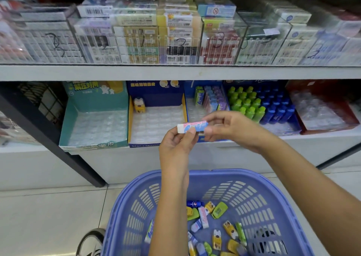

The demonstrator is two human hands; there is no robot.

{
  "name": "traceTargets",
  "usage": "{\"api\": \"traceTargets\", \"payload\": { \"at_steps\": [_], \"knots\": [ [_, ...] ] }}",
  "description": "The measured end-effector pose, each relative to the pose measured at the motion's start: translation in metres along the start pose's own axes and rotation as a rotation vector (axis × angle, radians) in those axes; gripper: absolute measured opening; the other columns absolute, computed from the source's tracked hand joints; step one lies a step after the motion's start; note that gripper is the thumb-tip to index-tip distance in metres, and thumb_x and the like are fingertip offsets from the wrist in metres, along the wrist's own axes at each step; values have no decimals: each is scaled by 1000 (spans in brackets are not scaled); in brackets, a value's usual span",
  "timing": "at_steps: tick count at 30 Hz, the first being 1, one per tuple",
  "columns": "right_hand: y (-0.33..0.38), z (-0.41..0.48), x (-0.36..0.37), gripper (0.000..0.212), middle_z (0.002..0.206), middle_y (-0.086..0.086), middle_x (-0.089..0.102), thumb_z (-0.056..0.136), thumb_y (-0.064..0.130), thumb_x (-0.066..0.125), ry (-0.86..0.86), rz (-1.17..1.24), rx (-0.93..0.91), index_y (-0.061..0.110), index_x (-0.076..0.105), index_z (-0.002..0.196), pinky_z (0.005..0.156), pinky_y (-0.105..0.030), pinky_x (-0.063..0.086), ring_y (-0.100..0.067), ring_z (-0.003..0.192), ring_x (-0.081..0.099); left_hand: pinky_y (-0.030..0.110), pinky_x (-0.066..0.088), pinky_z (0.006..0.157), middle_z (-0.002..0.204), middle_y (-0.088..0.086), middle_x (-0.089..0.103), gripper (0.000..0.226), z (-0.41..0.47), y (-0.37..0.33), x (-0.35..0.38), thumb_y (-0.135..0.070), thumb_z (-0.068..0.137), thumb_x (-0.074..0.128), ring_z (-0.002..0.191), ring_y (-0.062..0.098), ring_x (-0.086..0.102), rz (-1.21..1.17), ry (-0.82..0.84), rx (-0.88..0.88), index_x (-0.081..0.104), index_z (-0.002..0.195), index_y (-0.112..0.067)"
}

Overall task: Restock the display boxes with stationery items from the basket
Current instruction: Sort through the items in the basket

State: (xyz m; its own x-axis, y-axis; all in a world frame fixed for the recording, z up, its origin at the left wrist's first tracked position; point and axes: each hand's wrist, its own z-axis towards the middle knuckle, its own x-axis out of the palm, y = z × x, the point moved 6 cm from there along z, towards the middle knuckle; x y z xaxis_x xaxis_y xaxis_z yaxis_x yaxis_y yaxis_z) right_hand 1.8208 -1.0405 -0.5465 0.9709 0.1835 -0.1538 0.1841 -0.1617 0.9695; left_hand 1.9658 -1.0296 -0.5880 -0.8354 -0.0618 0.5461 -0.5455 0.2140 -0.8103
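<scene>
Pink-and-blue in its sleeve, the eraser [192,126] lies crosswise between both hands, in front of the lower shelf's display boxes. The left hand [176,144] pinches it from below with the thumb across its front, and the white end pokes out just past that thumb. The right hand [230,127] pinches the opposite end between thumb and fingertips. Just beyond the fingers sits the blue display box [156,123], with one dog-faced piece [139,105] in its back corner. Below the wrists, the purple basket [224,172] holds loose erasers and other small stationery.
</scene>
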Motion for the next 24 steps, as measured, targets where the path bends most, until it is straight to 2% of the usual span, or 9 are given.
{"api": "traceTargets", "payload": {
  "at_steps": [4,7,9,12,14,17,20,24],
  "knots": [
    [-9,-9,-2,12,76,-5,70,78,8,67,-187,237,-76,8,69,89,69,-20,55,-12,68,67,19,54,73,93,8,74,19,-2,4,13,-6,85,67,84,17,72,8,14,34,62,103,-4],
    [-6,-9,-13,10,73,-2,71,80,4,66,-253,255,-113,9,68,89,67,-18,55,-10,65,66,21,53,76,98,5,73,19,-1,5,19,-8,85,68,87,11,70,150,24,83,62,102,-13],
    [3,-8,-34,14,71,1,69,78,1,69,-404,85,-182,12,66,86,62,-14,52,-4,62,65,23,47,90,116,-2,66,29,0,4,22,-18,88,66,106,8,62,516,47,202,58,116,-19],
    [19,-3,-67,14,76,3,65,77,4,73,-611,-287,-246,8,66,88,67,-15,52,-6,69,63,15,25,105,149,-7,38,54,-7,13,34,-30,94,56,137,8,32,1114,212,369,37,143,-20],
    [23,4,-75,14,83,2,66,80,9,72,-621,-450,-265,11,67,93,74,-20,52,-13,76,63,16,9,112,158,-3,19,61,-11,27,39,-27,95,52,146,10,11,1310,315,389,25,149,-15],
    [19,17,-67,14,90,-3,68,82,9,70,-540,-602,-256,9,67,96,74,-17,50,-14,79,63,18,-5,114,160,-2,7,68,-13,36,38,-26,95,52,147,12,-2,1416,352,401,15,151,-14],
    [14,26,-58,15,94,-6,68,83,7,68,-464,-705,-236,4,67,97,80,-25,51,-19,85,63,17,-6,113,160,-3,8,70,-10,38,35,-27,95,53,147,12,-3,1407,359,418,14,151,-14],
    [17,33,-62,15,90,-7,67,85,8,66,-442,-748,-226,3,66,99,73,-16,46,-16,83,62,17,-5,112,160,-5,4,72,-9,41,34,-28,94,53,146,10,-5,1417,380,408,11,152,-16]
  ]
}}
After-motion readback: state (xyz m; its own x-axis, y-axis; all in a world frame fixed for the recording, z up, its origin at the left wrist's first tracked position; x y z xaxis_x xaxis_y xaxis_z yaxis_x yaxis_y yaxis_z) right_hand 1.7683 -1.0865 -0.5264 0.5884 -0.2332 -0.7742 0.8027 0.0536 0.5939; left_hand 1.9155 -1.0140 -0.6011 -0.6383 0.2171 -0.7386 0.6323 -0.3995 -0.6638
